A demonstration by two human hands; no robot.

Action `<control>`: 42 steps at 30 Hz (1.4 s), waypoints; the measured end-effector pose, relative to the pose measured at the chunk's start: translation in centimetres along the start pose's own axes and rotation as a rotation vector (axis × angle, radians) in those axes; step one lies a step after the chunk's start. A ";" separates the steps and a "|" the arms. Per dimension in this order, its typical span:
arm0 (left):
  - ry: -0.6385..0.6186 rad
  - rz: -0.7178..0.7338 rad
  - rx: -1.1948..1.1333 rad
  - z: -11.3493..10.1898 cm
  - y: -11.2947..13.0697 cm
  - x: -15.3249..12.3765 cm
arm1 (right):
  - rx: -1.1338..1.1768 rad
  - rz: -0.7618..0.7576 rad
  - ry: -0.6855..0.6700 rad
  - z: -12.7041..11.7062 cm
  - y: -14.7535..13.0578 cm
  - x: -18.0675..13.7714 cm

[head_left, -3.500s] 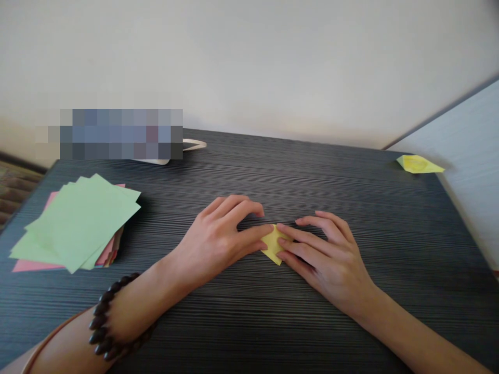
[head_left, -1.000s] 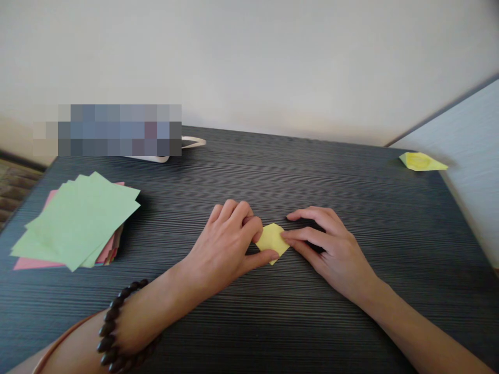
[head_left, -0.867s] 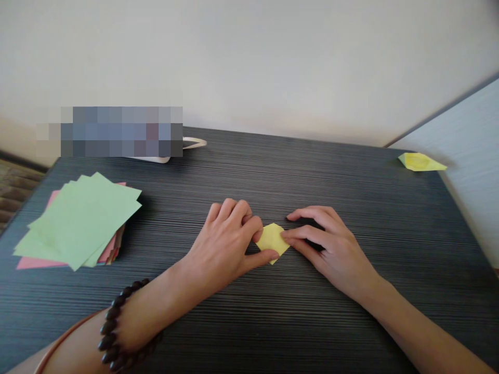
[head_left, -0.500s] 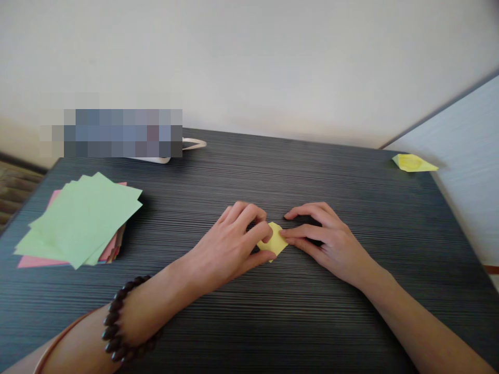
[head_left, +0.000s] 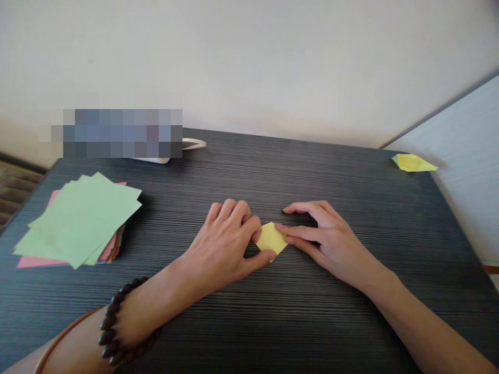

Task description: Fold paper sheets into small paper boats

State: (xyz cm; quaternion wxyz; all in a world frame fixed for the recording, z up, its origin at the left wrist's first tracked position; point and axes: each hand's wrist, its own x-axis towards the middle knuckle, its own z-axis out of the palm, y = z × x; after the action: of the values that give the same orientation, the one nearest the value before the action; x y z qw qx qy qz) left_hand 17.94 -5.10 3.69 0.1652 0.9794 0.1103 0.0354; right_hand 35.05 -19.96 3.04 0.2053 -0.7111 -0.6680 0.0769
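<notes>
Left hand (head_left: 226, 241) + right hand (head_left: 335, 239) pinching yellow paper (head_left: 272, 239) mid-frame, paper stack (head_left: 81, 218) far left, pixelated stuff (head_left: 122, 134) upper left, folded piece (head_left: 414, 163) upper right.

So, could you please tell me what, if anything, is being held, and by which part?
A folded yellow paper diamond: the left hand holds its left side, the right hand its right side.

A bracelet (head_left: 107, 336) of dark round beads; a thin brown band (head_left: 69, 328), perhaps leather, circles the left forearm (head_left: 80, 345).
</notes>
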 end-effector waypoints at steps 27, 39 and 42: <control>0.165 0.396 -0.035 0.1 -2.0 0.5 | 0.016 -0.142 0.048 0.1 1.0 -0.3; 0.185 0.371 0.001 0.2 -1.8 0.6 | -0.055 -0.250 0.178 0.4 0.3 0.0; 0.166 0.368 -0.015 -0.1 -1.7 0.5 | -0.084 -0.247 0.167 0.5 -0.1 0.1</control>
State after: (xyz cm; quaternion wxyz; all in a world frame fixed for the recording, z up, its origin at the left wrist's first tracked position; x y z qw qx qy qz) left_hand 18.03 -3.39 3.19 0.1538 0.9755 -0.0574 0.1464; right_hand 34.75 -19.79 2.67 0.2380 -0.6353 -0.7338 -0.0364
